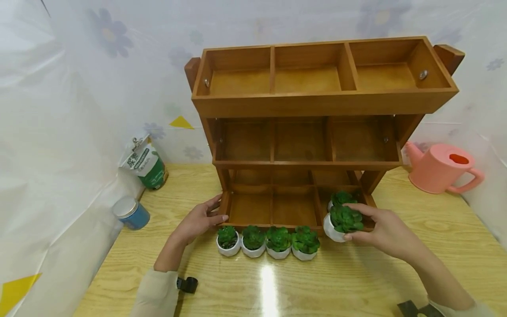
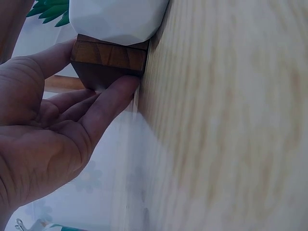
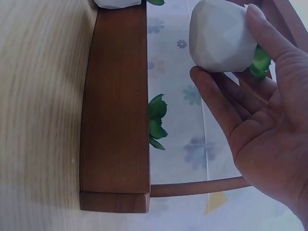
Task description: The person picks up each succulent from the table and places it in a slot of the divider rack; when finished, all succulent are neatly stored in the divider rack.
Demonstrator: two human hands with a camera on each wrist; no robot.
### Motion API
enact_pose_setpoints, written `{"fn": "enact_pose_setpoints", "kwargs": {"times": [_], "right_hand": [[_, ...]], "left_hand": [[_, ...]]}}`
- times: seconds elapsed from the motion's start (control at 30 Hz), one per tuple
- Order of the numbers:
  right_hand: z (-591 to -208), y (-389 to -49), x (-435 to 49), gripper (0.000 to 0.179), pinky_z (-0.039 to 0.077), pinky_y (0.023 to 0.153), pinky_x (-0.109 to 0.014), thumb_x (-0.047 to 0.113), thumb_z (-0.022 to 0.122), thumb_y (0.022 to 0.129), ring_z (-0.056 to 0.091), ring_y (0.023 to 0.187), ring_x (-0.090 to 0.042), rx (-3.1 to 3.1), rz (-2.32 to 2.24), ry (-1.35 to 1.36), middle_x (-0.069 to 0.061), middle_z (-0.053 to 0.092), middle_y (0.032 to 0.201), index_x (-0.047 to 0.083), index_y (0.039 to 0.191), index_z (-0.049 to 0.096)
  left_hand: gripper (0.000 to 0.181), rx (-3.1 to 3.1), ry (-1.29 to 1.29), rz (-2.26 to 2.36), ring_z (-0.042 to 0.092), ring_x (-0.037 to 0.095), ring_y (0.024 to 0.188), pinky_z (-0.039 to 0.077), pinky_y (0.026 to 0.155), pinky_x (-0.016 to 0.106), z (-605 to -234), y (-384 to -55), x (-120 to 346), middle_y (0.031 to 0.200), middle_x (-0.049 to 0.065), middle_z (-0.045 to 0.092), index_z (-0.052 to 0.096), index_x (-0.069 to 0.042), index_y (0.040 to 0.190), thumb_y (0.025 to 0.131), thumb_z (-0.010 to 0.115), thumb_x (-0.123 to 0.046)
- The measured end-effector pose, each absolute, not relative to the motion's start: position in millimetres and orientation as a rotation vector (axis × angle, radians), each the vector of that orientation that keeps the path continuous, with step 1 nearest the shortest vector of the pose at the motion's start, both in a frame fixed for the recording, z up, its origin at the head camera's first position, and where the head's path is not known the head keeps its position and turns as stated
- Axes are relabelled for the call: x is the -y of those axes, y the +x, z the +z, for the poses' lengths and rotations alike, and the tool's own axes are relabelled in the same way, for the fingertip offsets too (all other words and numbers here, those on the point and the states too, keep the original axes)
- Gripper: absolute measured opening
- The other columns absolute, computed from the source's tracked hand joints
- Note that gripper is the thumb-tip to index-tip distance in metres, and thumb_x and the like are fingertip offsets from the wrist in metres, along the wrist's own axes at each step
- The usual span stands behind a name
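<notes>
A brown wooden tiered shelf with divided trays stands on the table. My left hand grips the left end of its bottom tray; in the left wrist view, thumb and fingers pinch the wooden corner. My right hand holds a succulent in a white faceted pot, tilted above the front edge of the bottom right compartment. Behind it, another potted succulent sits in that compartment, partly hidden. Several potted succulents stand in a row on the table before the bottom tray.
To the left are a blue jar with a pale lid and a green and white pouch closed by a clip. A pink watering can stands right of the shelf. Pale floral sheeting hangs behind the wooden table.
</notes>
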State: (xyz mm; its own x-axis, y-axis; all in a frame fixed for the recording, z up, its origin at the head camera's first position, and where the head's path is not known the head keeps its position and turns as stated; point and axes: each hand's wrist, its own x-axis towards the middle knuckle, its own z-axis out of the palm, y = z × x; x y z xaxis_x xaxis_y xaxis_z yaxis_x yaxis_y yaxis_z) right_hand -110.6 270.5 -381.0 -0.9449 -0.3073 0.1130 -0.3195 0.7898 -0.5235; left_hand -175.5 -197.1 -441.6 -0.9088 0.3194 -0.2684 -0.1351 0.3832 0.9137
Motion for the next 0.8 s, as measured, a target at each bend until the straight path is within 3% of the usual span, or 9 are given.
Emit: {"fn": "enact_pose_setpoints", "kwargs": {"times": [0.23,0.5,0.8], "right_hand": [[-378,-120,-264,0.065,0.051,0.071,-0.026,0.042,0.088,0.077,0.065,0.09,-0.013,2.911,0.882,0.537,-0.01,0.076,0.112,0.014,0.133,0.068],[-375,-130,-254,0.067,0.055,0.08,-0.038,0.045,0.087,0.078,0.07,0.103,-0.029,2.908,0.897,0.506,-0.013,0.075,0.118,0.013,0.134,0.067],[-376,-139,-249,0.066,0.053,0.077,-0.034,0.049,0.085,0.079,0.068,0.096,-0.021,2.943,0.878,0.51,-0.009,0.075,0.117,0.015,0.133,0.068]], "left_hand": [[0.078,-2.221,0.156,1.56,0.04,0.039,0.147,0.057,0.097,0.04,-441,-176,198,0.168,0.016,0.023,0.018,-0.018,0.164,0.101,0.064,-0.016],[0.078,-2.239,0.15,1.556,0.043,0.038,0.145,0.057,0.096,0.041,-440,-175,198,0.168,0.016,0.024,0.019,-0.018,0.164,0.101,0.065,-0.017],[0.077,-2.229,0.163,1.568,0.046,0.038,0.143,0.058,0.093,0.039,-443,-175,197,0.168,0.015,0.025,0.021,-0.016,0.164,0.1,0.065,-0.019]]}}
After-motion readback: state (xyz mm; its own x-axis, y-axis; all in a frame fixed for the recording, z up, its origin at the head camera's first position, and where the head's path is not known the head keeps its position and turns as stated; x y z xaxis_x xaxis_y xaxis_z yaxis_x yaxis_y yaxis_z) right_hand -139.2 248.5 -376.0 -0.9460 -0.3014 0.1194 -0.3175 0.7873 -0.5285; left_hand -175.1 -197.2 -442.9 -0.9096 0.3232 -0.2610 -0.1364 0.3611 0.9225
